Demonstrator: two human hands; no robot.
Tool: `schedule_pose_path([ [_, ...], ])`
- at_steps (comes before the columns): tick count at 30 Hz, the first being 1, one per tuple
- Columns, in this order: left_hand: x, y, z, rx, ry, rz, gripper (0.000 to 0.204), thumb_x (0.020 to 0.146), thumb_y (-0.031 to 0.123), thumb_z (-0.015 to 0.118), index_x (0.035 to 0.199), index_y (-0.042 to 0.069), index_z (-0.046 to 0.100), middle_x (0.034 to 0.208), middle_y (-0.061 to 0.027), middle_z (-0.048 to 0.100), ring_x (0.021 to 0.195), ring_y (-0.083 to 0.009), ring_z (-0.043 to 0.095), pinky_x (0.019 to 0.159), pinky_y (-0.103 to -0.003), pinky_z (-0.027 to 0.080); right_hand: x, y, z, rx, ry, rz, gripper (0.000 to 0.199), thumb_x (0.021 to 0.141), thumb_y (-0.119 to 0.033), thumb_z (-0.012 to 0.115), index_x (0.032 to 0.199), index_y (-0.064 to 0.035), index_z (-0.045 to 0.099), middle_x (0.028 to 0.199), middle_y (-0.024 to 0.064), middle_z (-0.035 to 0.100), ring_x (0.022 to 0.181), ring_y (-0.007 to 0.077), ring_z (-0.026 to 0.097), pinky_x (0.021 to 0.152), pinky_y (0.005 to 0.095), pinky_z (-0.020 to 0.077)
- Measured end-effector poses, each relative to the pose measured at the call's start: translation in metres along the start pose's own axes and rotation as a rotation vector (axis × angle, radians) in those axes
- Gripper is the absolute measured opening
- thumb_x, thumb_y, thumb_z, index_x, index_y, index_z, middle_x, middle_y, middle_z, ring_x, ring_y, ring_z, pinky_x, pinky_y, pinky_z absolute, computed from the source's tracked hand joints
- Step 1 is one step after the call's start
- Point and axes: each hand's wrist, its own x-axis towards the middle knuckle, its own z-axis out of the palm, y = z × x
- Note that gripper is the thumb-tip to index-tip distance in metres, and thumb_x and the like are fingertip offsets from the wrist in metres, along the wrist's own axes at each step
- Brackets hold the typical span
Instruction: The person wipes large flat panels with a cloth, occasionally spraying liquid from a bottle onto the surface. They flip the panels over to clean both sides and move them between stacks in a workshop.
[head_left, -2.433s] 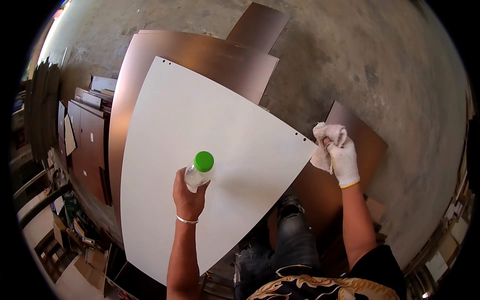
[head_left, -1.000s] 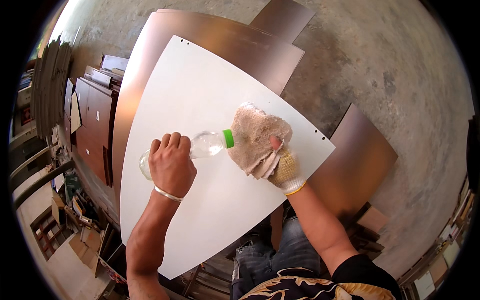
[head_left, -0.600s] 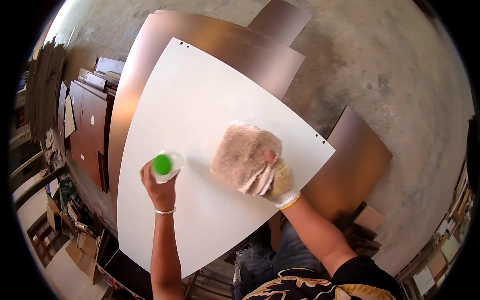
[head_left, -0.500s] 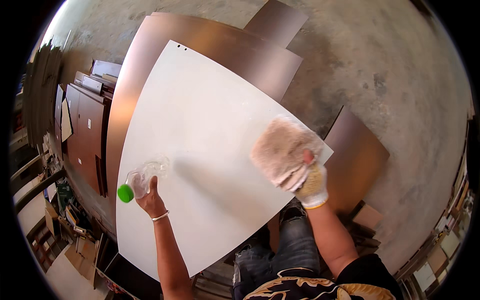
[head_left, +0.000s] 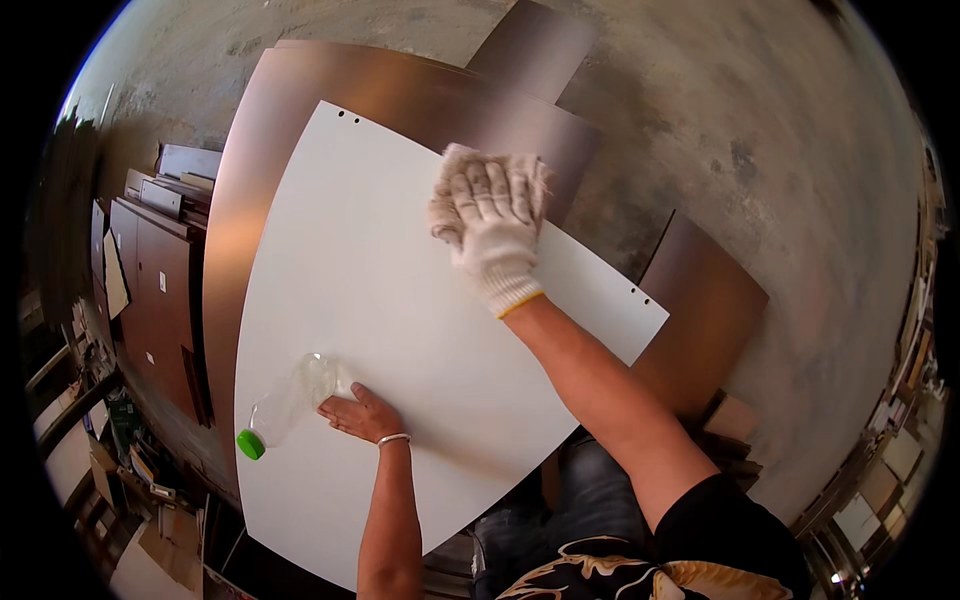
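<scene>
A white panel (head_left: 330, 270) lies in front of me, with small dark holes at two corners. My right hand (head_left: 492, 215), in a knitted work glove, presses a fluffy pinkish-beige cloth (head_left: 443, 222) against the panel's far edge, its fingers laid over the cloth. A clear plastic bottle (head_left: 285, 398) with a green cap (head_left: 250, 444) is on its side near the panel's left edge. Beside its base, my bare left hand (head_left: 365, 412) rests flat on the white surface, fingers stretched toward the bottle. Whether the fingertips touch it, I cannot tell.
Under the white panel is a larger bronze-brown panel (head_left: 240, 170). More brown sheets (head_left: 530, 50) stick out at the far side, and another (head_left: 705, 310) at the right. Stacked dark-red boards (head_left: 160, 290) stand at the left on the concrete floor (head_left: 800, 200).
My right hand has carried the cloth from the panel's right side to its far edge. My left hand has let go of the bottle, moved right and flattened on the panel.
</scene>
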Motion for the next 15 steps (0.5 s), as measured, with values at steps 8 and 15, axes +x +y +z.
schedule_pose_path([
  [8, 0.001, -0.003, -0.011, 0.149, -0.057, -0.064, 0.083, 0.105, 0.054, 0.024, 0.160, -0.005, 0.008, 0.168, -0.0246, 0.008, 0.157, -0.0374, 0.003, 0.127, -0.049, 0.003, -0.147, 0.060, -0.087, -0.193, -0.317, 0.291, 0.066, 0.096, -0.029, 0.054, 0.155, -0.0035, 0.040, 0.163, 0.0145, 0.037, 0.154, 0.0370, 0.024, 0.127, 0.0538, 0.0056],
  [15, -0.010, 0.002, 0.014, 0.174, -0.041, -0.028, 0.081, 0.105, 0.052, 0.027, 0.160, -0.004, 0.009, 0.169, -0.0230, 0.009, 0.157, -0.0358, 0.005, 0.127, -0.050, 0.006, 0.045, -0.036, 0.004, -0.025, -0.056, 0.040, 0.059, 0.087, -0.037, 0.067, 0.139, -0.0102, 0.062, 0.145, 0.0125, 0.059, 0.145, 0.0300, 0.042, 0.126, 0.0536, 0.0115],
])
